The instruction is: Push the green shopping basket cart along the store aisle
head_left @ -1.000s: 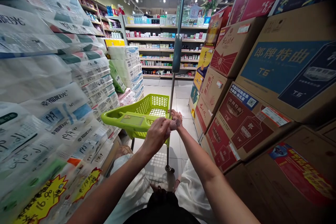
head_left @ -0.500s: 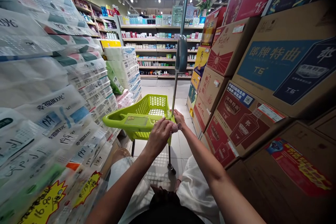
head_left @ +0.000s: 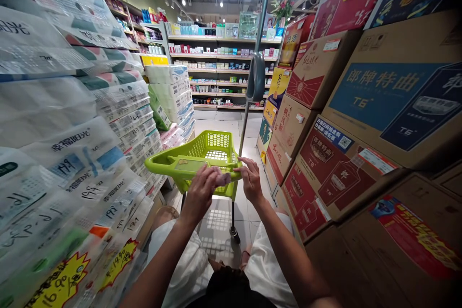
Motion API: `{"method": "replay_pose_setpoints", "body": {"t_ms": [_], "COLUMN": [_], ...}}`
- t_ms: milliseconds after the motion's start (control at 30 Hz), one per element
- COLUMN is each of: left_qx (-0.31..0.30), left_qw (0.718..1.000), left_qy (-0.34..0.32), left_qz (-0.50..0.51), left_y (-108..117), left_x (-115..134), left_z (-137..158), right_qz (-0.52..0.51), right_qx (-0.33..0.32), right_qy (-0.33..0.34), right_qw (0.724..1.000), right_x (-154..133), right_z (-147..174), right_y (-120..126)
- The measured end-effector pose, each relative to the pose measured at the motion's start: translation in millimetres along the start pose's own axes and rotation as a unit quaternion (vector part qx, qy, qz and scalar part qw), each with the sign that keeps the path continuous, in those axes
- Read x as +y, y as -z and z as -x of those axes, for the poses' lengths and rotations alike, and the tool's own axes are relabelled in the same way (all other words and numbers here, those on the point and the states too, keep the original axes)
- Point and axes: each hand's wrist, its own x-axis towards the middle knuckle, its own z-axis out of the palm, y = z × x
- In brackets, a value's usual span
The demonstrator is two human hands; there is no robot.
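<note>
A lime-green shopping cart with a perforated plastic basket stands in front of me. My left hand is closed on a crumpled pinkish cloth, pressed against the cart's near handle bar. At the bar's right end, by the foot of a tall grey pole, my right hand grips the cart's corner with its fingers together. A grey loop sits partway up the pole. Part of the handle is hidden behind my hands.
Stacked plastic-wrapped paper packs with price tags line the left side. Cardboard cartons are piled high on the right. Shelves of small boxed goods stand ahead, beyond the tiled floor.
My left hand and the pinkish cloth have slid left along the cart's handle. My right hand has shifted slightly from the pole's foot toward the near corner. The hands are now farther apart.
</note>
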Motion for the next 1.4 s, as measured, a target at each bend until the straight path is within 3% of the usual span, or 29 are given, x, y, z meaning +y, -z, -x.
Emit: {"method": "replay_pose_setpoints", "body": {"t_ms": [100, 167, 233, 333, 433, 533, 633, 800, 933, 1067, 1133, 1200, 1267, 1400], "left_qx": [0.096, 0.151, 0.158, 0.114, 0.139, 0.233, 0.281, 0.266, 0.250, 0.254, 0.199, 0.103, 0.048, 0.084], "left_qw": [0.992, 0.981, 0.979, 0.990, 0.986, 0.956, 0.929, 0.939, 0.945, 0.926, 0.943, 0.971, 0.980, 0.955], "left_qy": [0.071, 0.111, 0.123, 0.078, 0.074, 0.167, 0.237, 0.215, 0.213, 0.274, 0.262, 0.212, 0.193, 0.275], "left_qz": [-0.028, -0.043, -0.047, -0.040, -0.047, -0.055, -0.042, 0.027, 0.009, -0.050, -0.042, -0.025, -0.030, -0.071], "left_y": [8, 5, -7, -26, -30, -25, -25, -23, -7, -2, -4, -5, -1, 9], "left_x": [-24, -24, -9, 15, 9, -15, -18, 9, -4, -9, 2, 13, 14, -8], "left_z": [16, 18, 12, 3, 6, 12, 10, 0, -10, -24, -30, -37, -44, -56], "right_qz": [-0.004, 0.014, 0.055, 0.105, 0.091, 0.046, 0.016, 0.017, 0.010, -0.003, -0.010, -0.011, -0.008, 0.005], "right_qx": [-0.011, -0.012, -0.002, 0.007, 0.000, 0.010, 0.041, 0.046, 0.065, 0.078, 0.082, 0.085, 0.078, 0.076], "right_qy": [0.005, 0.007, 0.001, -0.002, 0.003, 0.007, 0.010, 0.026, 0.022, 0.015, 0.018, 0.018, 0.022, 0.026], "right_qw": [1.000, 1.000, 0.998, 0.994, 0.996, 0.999, 0.999, 0.998, 0.998, 0.997, 0.996, 0.996, 0.997, 0.997], "right_x": [7, 6, -1, -11, -11, -3, 4, 13, 18, 20, 21, 22, 24, 28], "right_z": [7, 8, 8, 7, 8, 8, 7, 8, 9, 9, 9, 8, 7, 5], "right_y": [-2, -4, -9, -17, -22, -25, -30, -28, -21, -20, -21, -21, -20, -19]}}
